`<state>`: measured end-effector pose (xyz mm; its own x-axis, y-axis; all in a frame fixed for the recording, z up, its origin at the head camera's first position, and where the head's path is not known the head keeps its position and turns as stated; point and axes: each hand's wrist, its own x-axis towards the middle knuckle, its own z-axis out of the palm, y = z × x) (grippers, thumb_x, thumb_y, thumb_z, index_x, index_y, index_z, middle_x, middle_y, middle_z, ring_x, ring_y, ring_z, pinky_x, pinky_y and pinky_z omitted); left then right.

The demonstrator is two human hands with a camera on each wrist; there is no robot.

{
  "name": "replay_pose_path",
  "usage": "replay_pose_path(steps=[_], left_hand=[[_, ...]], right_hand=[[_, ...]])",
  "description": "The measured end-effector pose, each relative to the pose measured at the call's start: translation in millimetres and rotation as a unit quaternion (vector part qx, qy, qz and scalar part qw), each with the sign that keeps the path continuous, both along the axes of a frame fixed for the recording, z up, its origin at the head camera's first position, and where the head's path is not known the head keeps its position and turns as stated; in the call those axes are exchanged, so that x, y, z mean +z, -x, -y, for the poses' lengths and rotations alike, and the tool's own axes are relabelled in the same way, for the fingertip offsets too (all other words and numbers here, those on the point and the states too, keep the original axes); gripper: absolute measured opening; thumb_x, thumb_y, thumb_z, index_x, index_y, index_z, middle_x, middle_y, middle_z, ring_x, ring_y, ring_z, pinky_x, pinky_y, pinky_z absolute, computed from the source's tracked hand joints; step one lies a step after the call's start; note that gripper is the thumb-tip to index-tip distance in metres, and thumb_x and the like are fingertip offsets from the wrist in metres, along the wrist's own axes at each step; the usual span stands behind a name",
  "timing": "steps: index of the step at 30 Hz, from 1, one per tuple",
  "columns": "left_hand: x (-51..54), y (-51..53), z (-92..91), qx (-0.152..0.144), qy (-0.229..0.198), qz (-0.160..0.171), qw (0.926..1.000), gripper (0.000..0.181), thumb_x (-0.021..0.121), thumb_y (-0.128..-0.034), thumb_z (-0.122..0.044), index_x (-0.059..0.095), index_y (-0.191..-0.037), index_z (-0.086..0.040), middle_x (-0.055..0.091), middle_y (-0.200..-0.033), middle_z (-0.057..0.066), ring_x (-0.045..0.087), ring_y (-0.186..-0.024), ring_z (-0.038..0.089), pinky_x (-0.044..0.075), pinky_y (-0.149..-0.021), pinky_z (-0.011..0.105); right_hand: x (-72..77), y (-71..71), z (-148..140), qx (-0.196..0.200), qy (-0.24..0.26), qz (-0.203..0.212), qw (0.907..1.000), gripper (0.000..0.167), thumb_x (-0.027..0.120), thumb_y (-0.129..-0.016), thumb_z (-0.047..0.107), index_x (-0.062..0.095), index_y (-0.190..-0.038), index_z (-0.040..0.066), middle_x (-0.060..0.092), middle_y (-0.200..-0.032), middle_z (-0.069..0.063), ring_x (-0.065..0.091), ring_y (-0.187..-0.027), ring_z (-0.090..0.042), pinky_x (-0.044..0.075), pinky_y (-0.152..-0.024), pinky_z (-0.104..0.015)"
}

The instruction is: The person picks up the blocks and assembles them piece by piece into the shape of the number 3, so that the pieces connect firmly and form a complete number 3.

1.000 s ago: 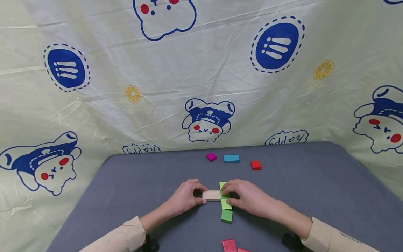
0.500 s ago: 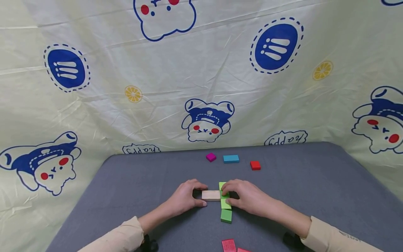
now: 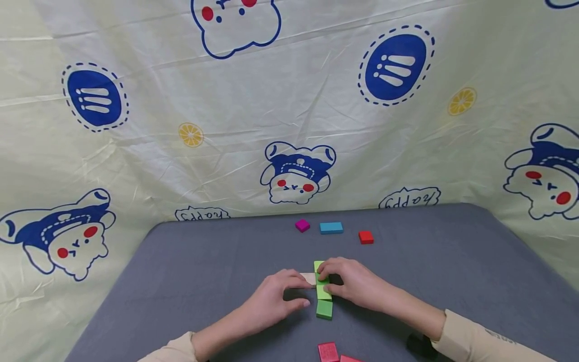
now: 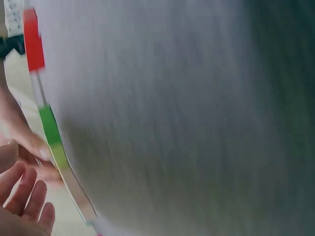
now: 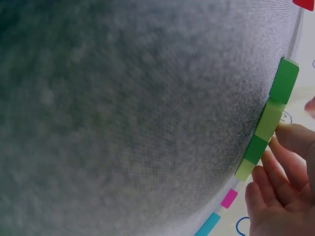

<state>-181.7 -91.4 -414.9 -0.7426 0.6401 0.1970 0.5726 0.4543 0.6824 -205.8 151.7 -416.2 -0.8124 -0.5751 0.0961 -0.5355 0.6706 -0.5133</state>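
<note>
In the head view, a row of light and dark green blocks (image 3: 323, 292) runs front to back, with a pale wooden block (image 3: 309, 279) against its left side. My left hand (image 3: 271, 300) is spread beside the pale block, its fingers partly covering it and its thumb apart from it, holding nothing. My right hand (image 3: 355, 281) curls its thumb and fingertips onto the middle green blocks. In the right wrist view the thumb touches a light green block (image 5: 269, 119), beside a dark green block (image 5: 256, 149). Nearest me in the row is a slightly turned green block (image 3: 324, 309).
Toward the back of the grey table (image 3: 217, 261) lie a magenta block (image 3: 302, 225), a blue block (image 3: 331, 228) and a red block (image 3: 366, 237). Near the front edge are two pinkish-red blocks (image 3: 327, 352). A printed curtain (image 3: 226, 100) hangs behind.
My left hand has let go of the pale block's left end and moved right and nearer, its thumb and fingers spreading. The right hand stays on the green blocks.
</note>
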Motion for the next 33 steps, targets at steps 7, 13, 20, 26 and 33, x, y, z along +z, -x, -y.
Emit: replay_pose_path(steps=[7, 13, 20, 26, 33], left_hand=[[-5.3, -25.6, -17.4, -0.095, 0.001, 0.019, 0.9953, 0.02, 0.073, -0.0908, -0.024, 0.073, -0.11, -0.016, 0.062, -0.107, -0.015, 0.054, -0.102, -0.002, 0.046, -0.088, 0.022], [-8.9, -35.5, -29.2, -0.153, 0.012, 0.008, 0.9882, 0.032, 0.072, -0.0917, -0.025, 0.068, -0.12, -0.012, 0.061, -0.119, -0.008, 0.051, -0.111, -0.001, 0.043, -0.092, 0.019], [-13.2, -38.7, -37.8, -0.199, 0.003, 0.044, 0.9791, 0.034, 0.073, -0.0907, -0.018, 0.066, -0.122, -0.007, 0.061, -0.12, -0.004, 0.051, -0.11, -0.001, 0.044, -0.09, 0.017], [-18.5, -39.2, -42.7, -0.225, 0.025, 0.008, 0.974, 0.034, 0.072, -0.0903, -0.016, 0.065, -0.122, -0.007, 0.064, -0.118, 0.0, 0.051, -0.112, -0.002, 0.04, -0.093, 0.015], [-16.6, -44.3, -47.2, -0.219, 0.049, -0.018, 0.9742, 0.028, 0.073, -0.0903, -0.018, 0.07, -0.117, -0.01, 0.067, -0.108, -0.004, 0.051, -0.102, -0.005, 0.038, -0.087, 0.012]], right_hand=[[-0.8, -0.4, -1.2, 0.001, 0.021, 0.015, 0.9997, 0.018, 0.075, -0.086, 0.011, 0.073, -0.103, 0.015, 0.063, -0.118, 0.002, 0.056, -0.116, -0.025, 0.045, -0.096, -0.049], [-1.2, -0.8, -1.4, -0.008, 0.024, 0.02, 0.9995, 0.017, 0.076, -0.086, 0.01, 0.073, -0.102, 0.016, 0.063, -0.118, 0.003, 0.055, -0.117, -0.024, 0.044, -0.097, -0.048], [-1.6, -0.8, -0.6, -0.011, 0.027, 0.027, 0.9992, 0.018, 0.076, -0.086, 0.01, 0.073, -0.103, 0.016, 0.062, -0.119, 0.003, 0.055, -0.118, -0.025, 0.044, -0.097, -0.05], [-3.5, -1.5, -0.7, -0.007, 0.033, 0.014, 0.9993, 0.017, 0.076, -0.086, 0.01, 0.073, -0.102, 0.015, 0.063, -0.118, 0.003, 0.055, -0.118, -0.025, 0.044, -0.097, -0.048], [-2.8, -1.8, -0.3, -0.009, 0.032, 0.014, 0.9994, 0.018, 0.076, -0.086, 0.01, 0.073, -0.103, 0.015, 0.063, -0.119, 0.002, 0.056, -0.117, -0.025, 0.045, -0.097, -0.048]])
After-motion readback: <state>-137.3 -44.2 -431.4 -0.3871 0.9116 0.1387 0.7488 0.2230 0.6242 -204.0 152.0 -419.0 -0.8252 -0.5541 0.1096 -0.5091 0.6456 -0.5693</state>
